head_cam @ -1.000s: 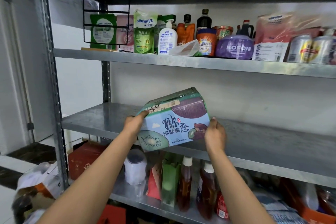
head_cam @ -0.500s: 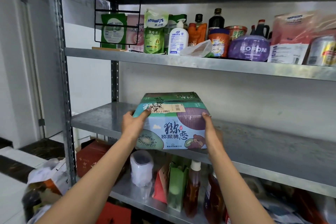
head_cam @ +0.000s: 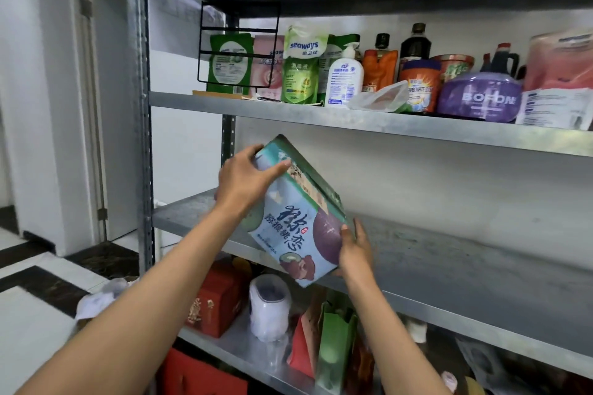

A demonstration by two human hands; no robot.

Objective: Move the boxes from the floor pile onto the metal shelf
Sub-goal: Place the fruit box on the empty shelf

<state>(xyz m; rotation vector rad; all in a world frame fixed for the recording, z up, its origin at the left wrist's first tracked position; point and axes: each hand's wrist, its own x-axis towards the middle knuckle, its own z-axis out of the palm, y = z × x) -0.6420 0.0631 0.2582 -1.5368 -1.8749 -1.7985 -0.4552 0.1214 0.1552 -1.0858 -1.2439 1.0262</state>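
left hand [head_cam: 239, 181] grips the box [head_cam: 296, 218] at its upper left corner: fingers curled round the top edge, thumb lying across the printed front. right hand [head_cam: 354, 248] holds the lower right edge, thumb on the front face, fingers wrapped behind the side and out of sight (can't tell how far they reach). both hands clamped on it, no gap between fingers and cardboard.

box: pale blue printed carton, large black chinese lettering, kiwi halves and a purple round on the front, dark green top face with a paper label strip along the edge. tilted hard, left corner high, right corner low, front face toward the camera. it sits in the air in front of the middle shelf [head_cam: 449, 253], lower corner overlapping the shelf's front lip in view; can't tell whether it touches the metal.

metal shelf frame [head_cam: 141, 138] stands left, grey perforated upright. upper shelf [head_cam: 353, 120] carries green seaways pouches [head_cam: 303, 67], a white pump bottle [head_cam: 343, 78], dark sauce bottles, a purple bofon tub [head_cam: 479, 98], a black wire rack [head_cam: 237, 45]. lower shelf: red box [head_cam: 218, 305], white roll [head_cam: 269, 306], green paper bag [head_cam: 335, 343]. floor left is white tile with black strips.
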